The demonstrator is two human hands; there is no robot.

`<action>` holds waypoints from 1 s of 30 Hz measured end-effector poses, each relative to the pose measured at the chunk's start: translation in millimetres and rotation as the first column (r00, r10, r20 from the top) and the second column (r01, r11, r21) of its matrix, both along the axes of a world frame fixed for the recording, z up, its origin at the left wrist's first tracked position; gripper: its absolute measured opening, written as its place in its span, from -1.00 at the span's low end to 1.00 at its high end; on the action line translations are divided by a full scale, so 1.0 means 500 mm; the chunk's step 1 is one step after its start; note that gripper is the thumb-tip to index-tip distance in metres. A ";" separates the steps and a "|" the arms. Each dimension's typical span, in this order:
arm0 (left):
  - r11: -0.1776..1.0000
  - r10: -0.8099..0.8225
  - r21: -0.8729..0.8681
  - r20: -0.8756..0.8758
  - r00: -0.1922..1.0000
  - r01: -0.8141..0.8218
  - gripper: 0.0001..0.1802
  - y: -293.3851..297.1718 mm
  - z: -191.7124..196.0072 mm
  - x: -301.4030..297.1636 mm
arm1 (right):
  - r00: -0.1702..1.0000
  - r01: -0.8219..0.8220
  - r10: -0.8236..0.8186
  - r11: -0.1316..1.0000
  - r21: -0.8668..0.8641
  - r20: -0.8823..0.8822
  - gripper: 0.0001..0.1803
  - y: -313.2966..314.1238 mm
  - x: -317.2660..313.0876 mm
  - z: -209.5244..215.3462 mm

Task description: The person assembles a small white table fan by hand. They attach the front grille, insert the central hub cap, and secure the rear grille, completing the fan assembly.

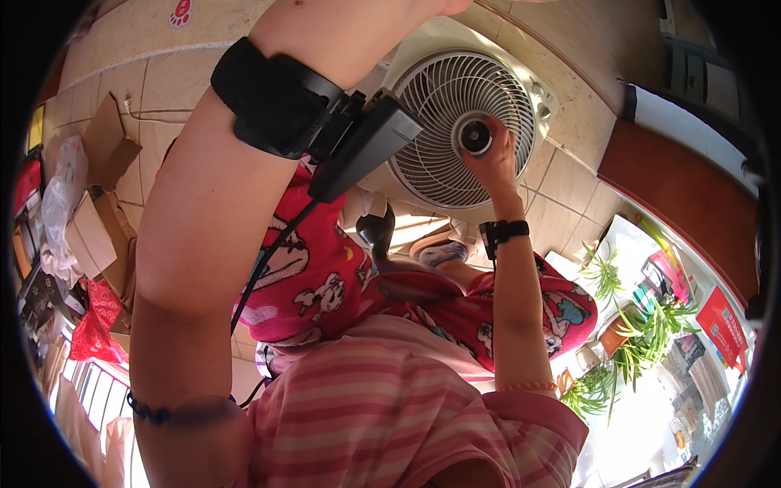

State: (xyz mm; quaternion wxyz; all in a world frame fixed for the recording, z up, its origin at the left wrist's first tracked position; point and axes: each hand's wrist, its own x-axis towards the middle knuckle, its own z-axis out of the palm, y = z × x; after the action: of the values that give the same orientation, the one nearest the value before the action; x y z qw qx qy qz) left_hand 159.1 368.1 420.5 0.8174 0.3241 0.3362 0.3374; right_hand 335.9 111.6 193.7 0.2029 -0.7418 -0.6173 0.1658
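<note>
A pale fan (423,175) with a round grille of curved ribs lies face up on the tiled floor in front of me. At the middle of its grille, my right hand (498,159) has its fingers and thumb curled around a round, dark-topped thing (474,137) with a silvery rim. I cannot tell whether this is the fan's own hub cap or a separate piece. My left arm is raised across the view. My left hand (447,6) shows only a sliver at the top edge beyond the fan; its fingers are cut off.
A black device (370,146) is strapped to my left forearm, with a cable hanging down. Cardboard boxes (91,232) and a red bag (99,321) stand at the left. Potted plants (651,333) are at the right, near a reddish-brown panel (683,199). Knobs (539,99) sit at the fan's corner.
</note>
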 end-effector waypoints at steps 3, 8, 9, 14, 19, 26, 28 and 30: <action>0.998 -0.043 0.054 0.080 0.996 0.039 -0.85 -0.010 0.013 -0.013 | 0.999 -0.015 0.016 0.999 -0.028 0.031 -0.12 0.005 0.001 0.006; 1.000 0.031 -0.002 -0.021 0.999 -0.031 -0.75 -0.023 0.029 -0.002 | 0.995 -0.080 0.083 0.996 -0.049 0.051 -0.11 0.012 0.008 0.007; 0.999 -0.013 0.037 0.051 0.999 0.011 -0.73 -0.023 0.025 -0.011 | 0.994 -0.093 0.095 0.995 -0.044 0.059 -0.10 0.013 0.011 0.005; 0.999 -0.009 0.030 -0.087 0.996 0.012 -0.67 -0.022 0.008 0.010 | 0.998 -0.061 0.061 0.996 -0.071 0.003 -0.07 0.005 0.023 -0.002; 0.995 -0.079 0.055 -0.078 0.994 0.083 -0.69 -0.037 -0.017 0.029 | 0.984 0.157 -0.158 0.987 -0.021 -0.077 -0.04 -0.002 -0.007 -0.007; 0.982 -0.189 -0.005 -0.072 0.979 0.189 -0.73 -0.005 -0.067 0.025 | 0.951 0.283 -0.268 0.955 0.089 -0.153 -0.12 -0.019 -0.027 -0.020; 0.980 -0.199 -0.010 -0.085 0.976 0.199 -0.73 -0.004 -0.074 0.025 | 0.980 0.166 -0.147 0.976 0.141 -0.135 -0.17 -0.029 -0.007 -0.009; 0.982 -0.188 -0.023 -0.130 0.974 0.186 -0.73 -0.015 -0.074 0.028 | 0.991 0.048 -0.026 0.985 0.164 -0.131 -0.22 -0.035 0.004 0.006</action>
State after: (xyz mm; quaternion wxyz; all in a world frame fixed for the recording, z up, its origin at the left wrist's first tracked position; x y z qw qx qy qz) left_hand 172.9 360.5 383.5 0.8232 0.3715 0.3592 0.2351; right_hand 338.1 94.0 196.9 0.3069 -0.7213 -0.6007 0.1572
